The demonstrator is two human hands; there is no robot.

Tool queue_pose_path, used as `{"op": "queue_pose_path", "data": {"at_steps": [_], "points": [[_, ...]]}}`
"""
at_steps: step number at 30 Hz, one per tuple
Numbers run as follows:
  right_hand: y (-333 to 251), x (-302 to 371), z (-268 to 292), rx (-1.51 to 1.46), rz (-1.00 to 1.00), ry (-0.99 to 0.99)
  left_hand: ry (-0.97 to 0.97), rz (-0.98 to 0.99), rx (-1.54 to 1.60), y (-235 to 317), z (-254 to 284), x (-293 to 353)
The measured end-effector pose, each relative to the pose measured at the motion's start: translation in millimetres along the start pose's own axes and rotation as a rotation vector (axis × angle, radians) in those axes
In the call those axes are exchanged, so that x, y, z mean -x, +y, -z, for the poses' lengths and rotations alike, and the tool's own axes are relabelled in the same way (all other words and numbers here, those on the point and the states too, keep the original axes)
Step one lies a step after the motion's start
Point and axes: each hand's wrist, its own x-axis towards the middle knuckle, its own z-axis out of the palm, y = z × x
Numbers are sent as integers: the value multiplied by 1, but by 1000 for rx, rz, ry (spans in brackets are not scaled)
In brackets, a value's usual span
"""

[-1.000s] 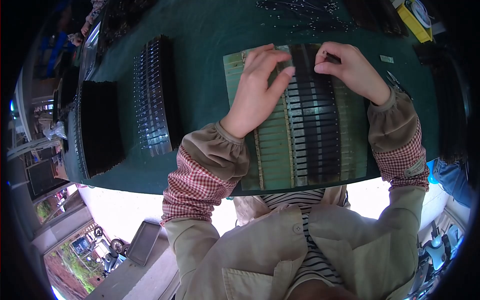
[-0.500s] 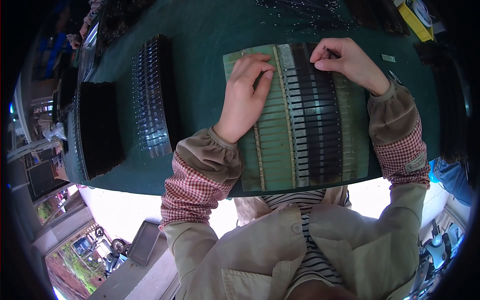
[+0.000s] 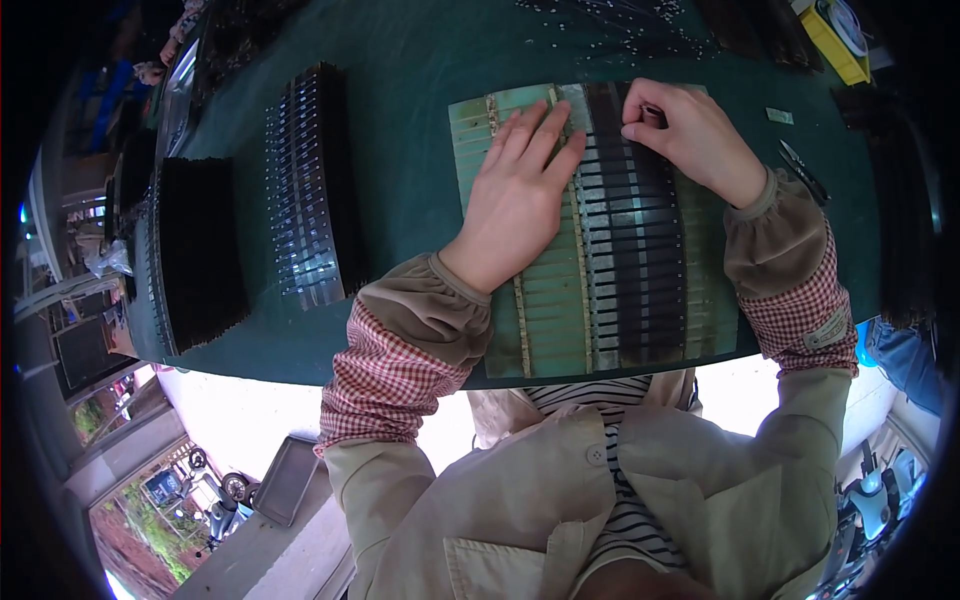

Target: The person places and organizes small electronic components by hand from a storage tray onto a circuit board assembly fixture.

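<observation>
a row of dark strips is laid on a green slotted board, which is set at the near edge of the green table. each strip is laid with its long axis crosswise, from left to right, while the row as a whole is stretched from the far edge of the board toward the person. the row is crossed lengthwise by a shiny narrow band.

the far end of the row is approached most closely by the right hand: its fingertips are placed over the strips there, with the wrist held off to the right. thumb and forefinger are brought nearly together, and something dark is seen inside the curl, but whether a strip is pinched by that grip cannot be told.

the left hand is placed to the left of the row, palm down, with its fingers spread and nothing seen to be grasped. its fingertips are rested near the board's pale ridge, beside the left ends of the strips.

to the right of the board, near the right sleeve, a pair of snips is laid. well apart on the left, a dark bundle is placed.
</observation>
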Motion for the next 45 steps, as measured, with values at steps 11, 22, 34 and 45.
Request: {"op": "queue_pose_path", "data": {"at_steps": [11,22,34,45], "points": [[-5,14,26,-718,-81,-149,52,503,953,2,7,-15],[-5,8,21,-582,-160,-198,-33,599,1222,4,8,-19],[19,-7,6,-601,-68,-13,143,261,461,-15,2,-3],[21,-8,-3,-500,-45,7,129,230,438,-14,-1,-1]]}}
